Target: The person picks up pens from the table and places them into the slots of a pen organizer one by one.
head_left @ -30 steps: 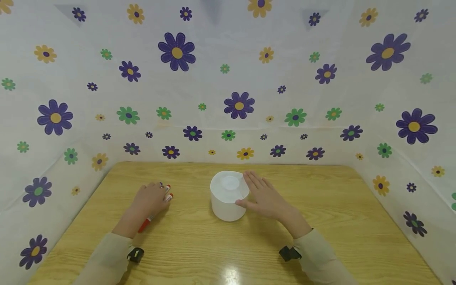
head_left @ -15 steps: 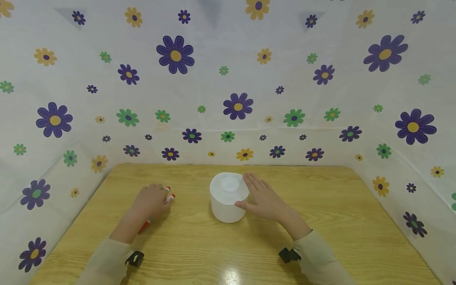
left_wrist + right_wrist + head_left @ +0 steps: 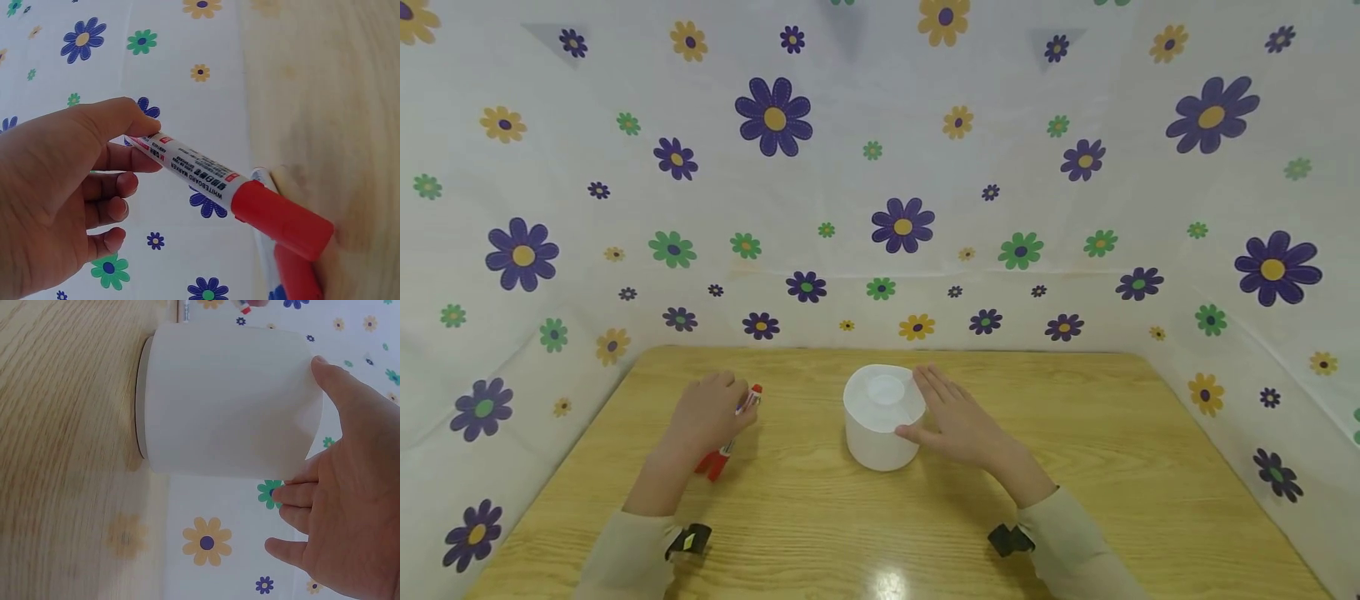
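Observation:
My left hand (image 3: 703, 417) is raised at the left of the table. In the left wrist view its thumb and index finger pinch a whiteboard marker (image 3: 194, 164) with a red cap, while the other fingers curl loosely. Beyond and below it shows a second marker with a red cap (image 3: 299, 270), partly covered by the first. A white round container (image 3: 882, 446) with a slanted top edge and a round ring inside stands mid-table. My right hand (image 3: 958, 421) rests against its right side, thumb at the near rim and fingers stretched along the far rim.
The wood-grain table (image 3: 1045, 533) is bordered at the back and sides by a white cloth (image 3: 835, 183) printed with flowers. A bit of blue (image 3: 276, 292) shows beside the lower marker in the left wrist view.
My left hand has lifted slightly and pulled a marker up from the others, its red cap now swung clear below the hand. The right hand and container stay put.

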Demonstrator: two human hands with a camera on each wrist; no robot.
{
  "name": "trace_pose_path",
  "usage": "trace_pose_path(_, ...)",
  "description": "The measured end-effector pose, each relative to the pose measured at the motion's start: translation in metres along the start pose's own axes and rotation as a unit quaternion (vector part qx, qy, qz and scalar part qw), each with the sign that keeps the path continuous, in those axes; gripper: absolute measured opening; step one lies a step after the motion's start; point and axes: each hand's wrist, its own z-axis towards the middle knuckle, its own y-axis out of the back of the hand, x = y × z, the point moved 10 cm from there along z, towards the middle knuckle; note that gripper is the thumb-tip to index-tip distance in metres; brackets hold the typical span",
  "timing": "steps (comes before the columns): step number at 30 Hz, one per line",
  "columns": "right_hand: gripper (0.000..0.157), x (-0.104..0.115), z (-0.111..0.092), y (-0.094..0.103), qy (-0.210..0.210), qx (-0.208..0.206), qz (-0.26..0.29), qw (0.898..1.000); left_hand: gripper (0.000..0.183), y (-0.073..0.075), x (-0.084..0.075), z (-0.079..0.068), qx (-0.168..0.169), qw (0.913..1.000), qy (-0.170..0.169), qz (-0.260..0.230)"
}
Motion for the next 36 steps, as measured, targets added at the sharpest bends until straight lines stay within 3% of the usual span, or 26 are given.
trace_pose_path(4, 0.095, 0.0, 0.0, 0.001, 0.002, 0.0, 0.001, 1.0, 0.022, 0.014, -0.002, 0.002, -0.037, 0.9992, -0.007, -0.014)
trace_pose_path(8, 0.094, 0.001, 0.0, 0.002, 0.004, -0.001, 0.001, 1.0, 0.02, 0.028, -0.005, 0.005, -0.102, 0.9937, -0.024, -0.04)
trace_pose_path(14, 0.095, 0.0, 0.0, 0.003, 0.004, -0.004, -0.003, 1.0, 0.017, 0.043, -0.016, 0.008, -0.211, 0.9723, -0.077, -0.064)
trace_pose_path(23, 0.095, 0.003, -0.001, 0.002, 0.001, -0.009, 0.012, 1.0, 0.016, 0.066, -0.033, 0.012, -0.282, 0.9495, -0.099, -0.095)
trace_pose_path(28, 0.094, 0.005, -0.001, 0.002, -0.003, -0.008, 0.005, 1.0, 0.016, 0.079, -0.041, 0.011, -0.341, 0.9257, -0.102, -0.129)
trace_pose_path(31, 0.094, 0.006, -0.002, 0.002, -0.003, -0.01, 0.004, 1.0, 0.018, 0.087, -0.043, 0.008, -0.383, 0.9054, -0.092, -0.158)
trace_pose_path(36, 0.094, 0.006, -0.003, 0.003, -0.002, -0.011, 0.004, 1.0, 0.02, 0.098, -0.042, 0.003, -0.447, 0.8572, -0.06, -0.249)
